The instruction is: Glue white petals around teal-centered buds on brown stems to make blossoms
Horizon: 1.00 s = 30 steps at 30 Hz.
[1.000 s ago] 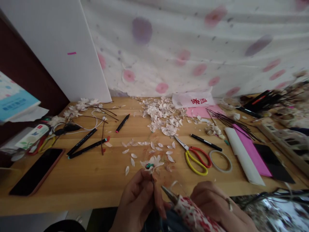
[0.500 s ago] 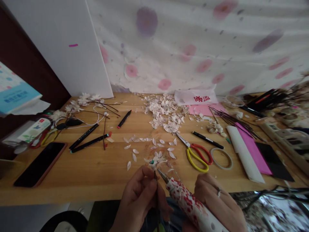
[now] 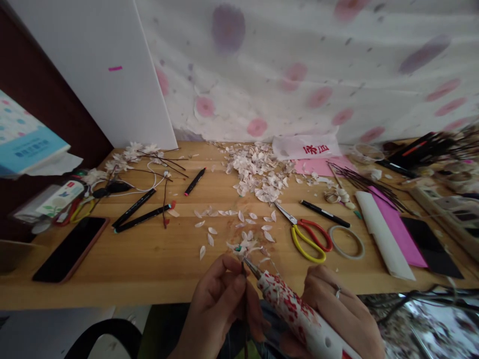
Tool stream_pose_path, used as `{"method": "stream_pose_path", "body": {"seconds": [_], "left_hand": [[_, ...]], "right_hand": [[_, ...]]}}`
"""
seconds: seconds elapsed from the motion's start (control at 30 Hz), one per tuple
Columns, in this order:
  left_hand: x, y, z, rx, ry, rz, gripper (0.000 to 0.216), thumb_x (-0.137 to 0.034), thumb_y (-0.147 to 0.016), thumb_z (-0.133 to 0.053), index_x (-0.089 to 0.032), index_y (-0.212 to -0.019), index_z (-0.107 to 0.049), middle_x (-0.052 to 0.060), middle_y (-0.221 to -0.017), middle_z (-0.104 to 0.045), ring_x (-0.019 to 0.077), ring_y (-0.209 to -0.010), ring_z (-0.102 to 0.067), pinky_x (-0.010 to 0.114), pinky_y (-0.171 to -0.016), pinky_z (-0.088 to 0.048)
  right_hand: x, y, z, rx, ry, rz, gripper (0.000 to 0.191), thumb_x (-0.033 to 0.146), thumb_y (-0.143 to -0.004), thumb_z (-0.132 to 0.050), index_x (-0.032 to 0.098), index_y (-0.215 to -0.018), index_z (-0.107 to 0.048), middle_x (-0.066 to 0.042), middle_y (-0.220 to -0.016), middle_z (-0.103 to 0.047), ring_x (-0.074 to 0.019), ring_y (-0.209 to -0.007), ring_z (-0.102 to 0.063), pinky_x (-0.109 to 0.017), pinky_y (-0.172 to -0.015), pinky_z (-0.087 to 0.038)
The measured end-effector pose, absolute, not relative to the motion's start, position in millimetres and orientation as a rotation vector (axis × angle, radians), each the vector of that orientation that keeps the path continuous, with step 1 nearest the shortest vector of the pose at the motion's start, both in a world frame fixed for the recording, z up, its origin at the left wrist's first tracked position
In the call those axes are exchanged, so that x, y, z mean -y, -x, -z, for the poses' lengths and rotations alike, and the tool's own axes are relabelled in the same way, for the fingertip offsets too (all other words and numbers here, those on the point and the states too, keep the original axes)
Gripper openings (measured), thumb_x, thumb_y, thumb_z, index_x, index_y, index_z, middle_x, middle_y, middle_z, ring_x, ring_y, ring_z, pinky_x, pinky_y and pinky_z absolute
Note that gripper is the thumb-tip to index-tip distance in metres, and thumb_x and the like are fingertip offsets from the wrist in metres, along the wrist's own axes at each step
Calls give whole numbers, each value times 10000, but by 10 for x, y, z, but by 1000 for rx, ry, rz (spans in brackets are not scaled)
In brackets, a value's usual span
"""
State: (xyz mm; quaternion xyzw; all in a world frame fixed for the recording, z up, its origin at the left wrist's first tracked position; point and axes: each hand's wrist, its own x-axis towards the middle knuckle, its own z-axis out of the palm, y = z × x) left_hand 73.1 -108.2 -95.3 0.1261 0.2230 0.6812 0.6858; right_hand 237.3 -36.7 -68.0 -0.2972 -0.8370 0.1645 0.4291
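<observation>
My left hand pinches the thin dark stem of a white handmade flower between thumb and fingers. The flower stands upright just above my fingertips and has a small green spot at its centre. A glue gun, its body wrapped in red-and-white patterned material, is in the grip of my right hand, which wears a ring. Its metal nozzle points up and left, with the tip at the flower's base. Whether it touches the flower is too small to tell. Loose white petals lie around the flower on the wooden table.
Scissors with red and yellow handles lie beside a roll of tape. Behind them is a petal heap. A phone and markers are at left. Dark stems and folded paper sheets lie at right.
The glue gun's nozzle has shifted slightly left and closer in under the flower's base. The whole view has moved a little; both hands keep their holds.
</observation>
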Motion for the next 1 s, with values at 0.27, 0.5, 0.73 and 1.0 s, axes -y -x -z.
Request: {"method": "stream_pose_path", "body": {"seconds": [0.27, 0.5, 0.73, 1.0], "left_hand": [[1082, -738, 898, -496, -285, -1524, 103, -307, -989, -739, -211, -959, -716, -29, -704, -836, 95, -530, -765, 151, -564, -626], [1068, -720, 861, -504, -248, -1518, 123, -314, -962, -770, -211, -922, -714, -29, -681, -826, 100, -511, -757, 136, -528, -606], [1088, -712, 880, -534, -253, -1519, 144, -332, -959, -773, -206, -930, -709, -32, -663, -818, 96, -491, -746, 146, -531, -616], [1071, -678, 913, -530, -208, -1490, 142, -331, -939, -798, -211, -934, -722, -42, -652, -810, 82, -452, -721, 134, -507, -606]], "right_hand": [[342, -2445, 656, 2141, 722, -415, 363, 53, -1009, -546, 239, -710, -459, 46, -575, -425, -154, -583, -472, -296, -587, -374], [375, -2433, 610, 2126, 752, -452, 315, 161, -1024, -551, 242, -728, -478, 34, -594, -418, -172, -601, -472, -324, -608, -377], [406, -2380, 654, 2090, 754, -479, 357, 231, -1065, -539, 249, -716, -465, 33, -589, -411, -172, -590, -459, -323, -544, -338], [321, -2369, 709, 2083, 681, -501, 504, 647, -1014, -549, 249, -717, -467, 32, -575, -417, -169, -568, -465, -307, -487, -341]]}}
